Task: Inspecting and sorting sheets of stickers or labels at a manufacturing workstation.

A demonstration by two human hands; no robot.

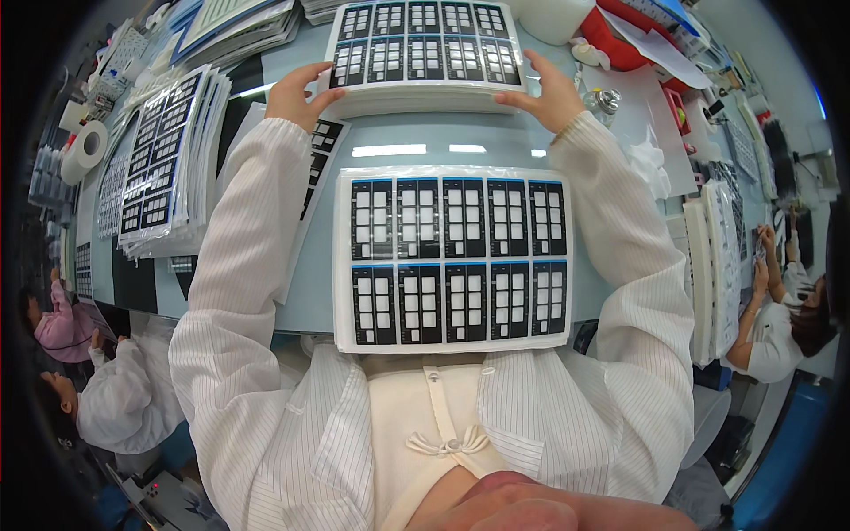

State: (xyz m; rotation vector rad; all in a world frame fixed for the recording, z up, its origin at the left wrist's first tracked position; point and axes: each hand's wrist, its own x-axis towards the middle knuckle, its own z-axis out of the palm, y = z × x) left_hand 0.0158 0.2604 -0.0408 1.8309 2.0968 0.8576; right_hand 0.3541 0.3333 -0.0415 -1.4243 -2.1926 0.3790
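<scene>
At the far side of the table lies a thick stack of printed sheets, its top bearing rows of black panels with white squares. My left hand is on its left near corner, thumb against the front edge and fingers along the side. Opposite, my right hand takes the right near corner the same way, so the stack sits between both hands. A second stack of the same printed sheets rests between my forearms at the table's near edge, touched by neither hand.
Left of my arm stands a tall pile of printed sheets, with loose black-panelled strips beside it. A white roll lies farther left. A glass jar and red bins are at the right. Co-workers sit on both sides.
</scene>
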